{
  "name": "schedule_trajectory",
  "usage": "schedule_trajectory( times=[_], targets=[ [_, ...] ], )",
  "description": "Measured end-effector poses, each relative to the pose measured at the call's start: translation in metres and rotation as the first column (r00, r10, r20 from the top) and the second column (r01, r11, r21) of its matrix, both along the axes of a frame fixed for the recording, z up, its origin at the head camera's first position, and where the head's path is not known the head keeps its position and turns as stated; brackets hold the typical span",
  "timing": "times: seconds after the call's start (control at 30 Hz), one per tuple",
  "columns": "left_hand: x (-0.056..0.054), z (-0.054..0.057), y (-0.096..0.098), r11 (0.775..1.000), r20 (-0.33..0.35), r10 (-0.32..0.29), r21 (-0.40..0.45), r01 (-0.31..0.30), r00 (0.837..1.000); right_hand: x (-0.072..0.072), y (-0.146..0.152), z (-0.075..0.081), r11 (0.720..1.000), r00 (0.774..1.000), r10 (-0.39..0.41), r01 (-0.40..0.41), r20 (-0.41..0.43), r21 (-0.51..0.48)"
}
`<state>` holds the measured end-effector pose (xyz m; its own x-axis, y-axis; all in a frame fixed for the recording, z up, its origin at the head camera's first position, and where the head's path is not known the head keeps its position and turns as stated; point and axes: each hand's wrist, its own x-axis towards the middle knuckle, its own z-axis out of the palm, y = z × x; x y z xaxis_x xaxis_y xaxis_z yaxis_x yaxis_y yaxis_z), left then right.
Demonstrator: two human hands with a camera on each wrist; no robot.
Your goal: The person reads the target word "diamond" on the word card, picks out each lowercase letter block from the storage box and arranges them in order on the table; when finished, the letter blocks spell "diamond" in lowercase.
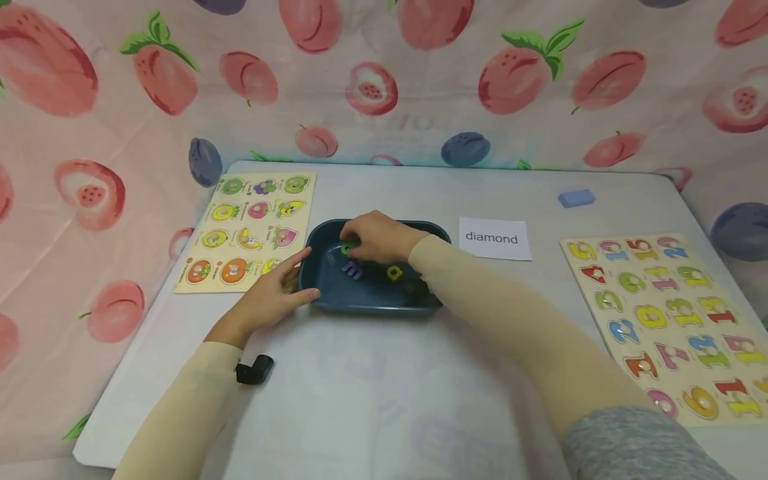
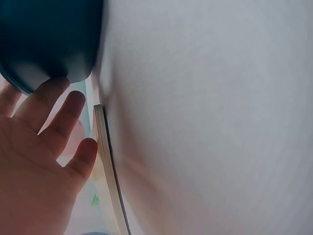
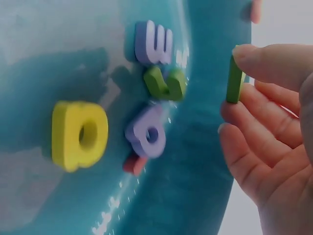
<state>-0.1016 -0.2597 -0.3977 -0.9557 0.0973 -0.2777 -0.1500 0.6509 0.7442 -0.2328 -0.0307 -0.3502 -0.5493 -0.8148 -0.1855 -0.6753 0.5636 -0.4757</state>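
Observation:
A dark teal tray (image 1: 372, 308) lies on the white table with several letter pieces in it. Inside it, my right hand (image 1: 381, 239) pinches a green letter piece (image 3: 235, 81) between thumb and fingertips; seen edge-on, its shape cannot be told. Around it lie a purple m (image 3: 154, 43), a second green letter (image 3: 165, 84), another purple letter (image 3: 146, 133), a red piece (image 3: 134, 164) mostly covered, and a yellow letter (image 3: 78, 134). At the tray's left end, my left hand (image 1: 270, 301) rests with spread fingers, fingertips and thumb touching the rim.
Left of the tray lies a fruit puzzle board (image 1: 246, 230), partly behind my left hand. A white card (image 1: 495, 239) printed "diamond" sits right of the tray, with a blue block (image 1: 577, 198) beyond. A number puzzle board (image 1: 666, 327) lies at right. A black object (image 1: 257, 370) is beside my left wrist.

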Motion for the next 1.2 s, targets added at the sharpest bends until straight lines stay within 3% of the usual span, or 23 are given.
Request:
schedule_trajectory(
  times=[0.53, 1.2],
  targets=[
    [-0.001, 0.004, 0.003, 1.0, 0.015, 0.008, 0.029, -0.009, 1.0, -0.001, 0.068, 0.023, 0.993, 0.994, -0.1, 0.097, -0.042, -0.062],
    [0.0, 0.003, 0.003, 0.999, 0.021, 0.007, 0.044, -0.008, 1.0, 0.005, 0.148, 0.027, 0.961, 0.959, -0.269, 0.262, -0.089, -0.084]
  ],
)
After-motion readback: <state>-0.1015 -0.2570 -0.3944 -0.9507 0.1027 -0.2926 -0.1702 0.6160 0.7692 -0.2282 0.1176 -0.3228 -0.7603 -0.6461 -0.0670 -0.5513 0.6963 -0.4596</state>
